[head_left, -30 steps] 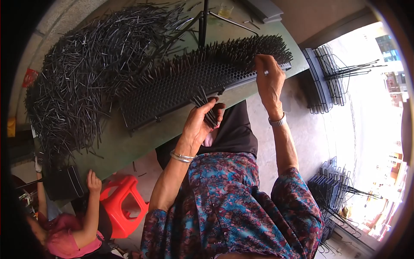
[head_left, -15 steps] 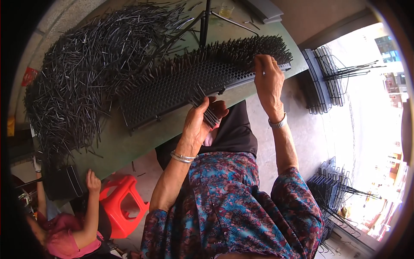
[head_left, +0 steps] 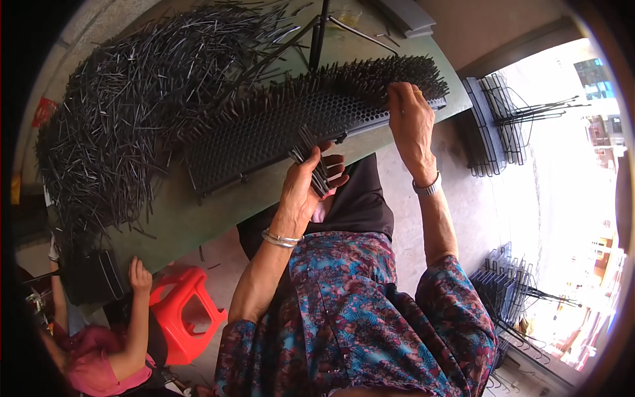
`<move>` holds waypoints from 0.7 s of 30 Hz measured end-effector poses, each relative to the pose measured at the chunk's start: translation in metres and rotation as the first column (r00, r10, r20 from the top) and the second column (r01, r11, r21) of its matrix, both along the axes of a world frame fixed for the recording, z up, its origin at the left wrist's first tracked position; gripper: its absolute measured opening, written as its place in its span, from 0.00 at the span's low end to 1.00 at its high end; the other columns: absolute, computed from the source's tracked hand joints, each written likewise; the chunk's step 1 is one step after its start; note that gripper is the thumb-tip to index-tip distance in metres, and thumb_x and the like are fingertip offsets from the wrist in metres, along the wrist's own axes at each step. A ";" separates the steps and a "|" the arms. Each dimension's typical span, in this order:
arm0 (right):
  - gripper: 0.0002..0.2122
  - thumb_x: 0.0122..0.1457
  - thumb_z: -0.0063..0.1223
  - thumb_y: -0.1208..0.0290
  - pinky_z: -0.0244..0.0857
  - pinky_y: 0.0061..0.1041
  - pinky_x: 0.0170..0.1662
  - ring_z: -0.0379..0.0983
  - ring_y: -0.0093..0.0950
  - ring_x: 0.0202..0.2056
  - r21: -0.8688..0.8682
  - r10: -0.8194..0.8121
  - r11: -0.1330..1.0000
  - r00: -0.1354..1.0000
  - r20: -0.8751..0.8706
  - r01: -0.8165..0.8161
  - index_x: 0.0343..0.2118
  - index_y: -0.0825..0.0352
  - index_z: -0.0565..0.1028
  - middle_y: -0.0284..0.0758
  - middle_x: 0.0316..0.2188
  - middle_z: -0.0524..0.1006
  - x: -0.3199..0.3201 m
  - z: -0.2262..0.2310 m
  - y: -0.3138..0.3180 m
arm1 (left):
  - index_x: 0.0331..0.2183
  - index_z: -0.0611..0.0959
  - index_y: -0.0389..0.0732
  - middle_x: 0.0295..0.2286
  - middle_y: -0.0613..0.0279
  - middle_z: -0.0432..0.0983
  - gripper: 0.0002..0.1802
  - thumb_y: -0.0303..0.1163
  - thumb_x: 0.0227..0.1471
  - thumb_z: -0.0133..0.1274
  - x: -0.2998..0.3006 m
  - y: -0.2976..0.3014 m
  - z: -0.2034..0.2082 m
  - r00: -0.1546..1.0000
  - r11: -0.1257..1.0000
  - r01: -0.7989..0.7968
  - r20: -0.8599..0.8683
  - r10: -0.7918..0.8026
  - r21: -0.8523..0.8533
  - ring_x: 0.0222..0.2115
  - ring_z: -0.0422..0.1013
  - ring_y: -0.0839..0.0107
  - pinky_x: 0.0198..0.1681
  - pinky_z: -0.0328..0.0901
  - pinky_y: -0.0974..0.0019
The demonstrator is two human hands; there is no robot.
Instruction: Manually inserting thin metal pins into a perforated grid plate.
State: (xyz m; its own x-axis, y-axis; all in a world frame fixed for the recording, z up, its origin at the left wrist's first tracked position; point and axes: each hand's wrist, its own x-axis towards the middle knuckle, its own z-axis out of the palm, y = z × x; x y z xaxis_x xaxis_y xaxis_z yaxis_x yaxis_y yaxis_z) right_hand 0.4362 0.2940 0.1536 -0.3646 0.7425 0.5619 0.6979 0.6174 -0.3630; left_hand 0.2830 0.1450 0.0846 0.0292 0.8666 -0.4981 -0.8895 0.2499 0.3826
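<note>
A bunch of thin dark strips (head_left: 307,147) lies across my left hand (head_left: 300,192), pinned by the thumb while the other fingers extend loosely beneath. This hand is just off the front edge of a black board full of holes (head_left: 248,145). Dense rows of upright dark strips (head_left: 390,69) stand in the board's far side. My right hand (head_left: 413,126) is at the board's right end, fingertips pinched together beside the standing strips. Whatever is between those fingertips is hidden.
A large heap of loose dark strips (head_left: 126,99) covers the table's left side. A black stand (head_left: 319,46) rises behind the board. At lower left are a red stool (head_left: 169,337) and another person's hand (head_left: 139,274) on the table edge. Wire racks (head_left: 493,126) stand at right.
The fingers of my left hand have spread a little, and the strips in it have tilted more upright. My right hand has shifted only slightly, still pinching at the board's right end.
</note>
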 end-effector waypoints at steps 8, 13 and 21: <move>0.04 0.59 0.51 0.75 0.66 0.31 0.29 0.76 0.36 0.26 -0.040 0.013 0.999 1.000 -0.027 -0.014 0.34 0.69 0.74 0.41 0.25 0.76 -0.001 0.000 0.009 | 0.44 0.76 0.38 0.24 0.64 0.72 0.17 0.42 0.61 0.50 0.000 -0.001 0.003 0.997 1.000 -0.015 -0.078 0.015 0.007 0.20 0.59 0.80 0.23 0.55 0.73; 0.04 0.58 0.51 0.74 0.66 0.34 0.31 0.74 0.39 0.27 -0.134 0.014 0.991 0.999 -0.043 -0.019 0.32 0.68 0.75 0.41 0.25 0.75 -0.003 -0.001 0.011 | 0.44 0.76 0.40 0.25 0.61 0.74 0.17 0.42 0.61 0.49 0.002 0.000 0.005 0.992 1.000 -0.015 -0.128 0.015 0.000 0.18 0.59 0.81 0.18 0.54 0.75; 0.05 0.57 0.55 0.71 0.66 0.32 0.33 0.74 0.35 0.30 -0.075 0.016 0.997 0.992 0.124 -0.007 0.35 0.62 0.79 0.35 0.29 0.74 -0.004 -0.009 0.007 | 0.44 0.76 0.39 0.29 0.58 0.76 0.17 0.41 0.60 0.51 0.003 -0.001 0.014 0.994 1.000 -0.019 -0.109 0.017 -0.021 0.20 0.61 0.80 0.21 0.55 0.78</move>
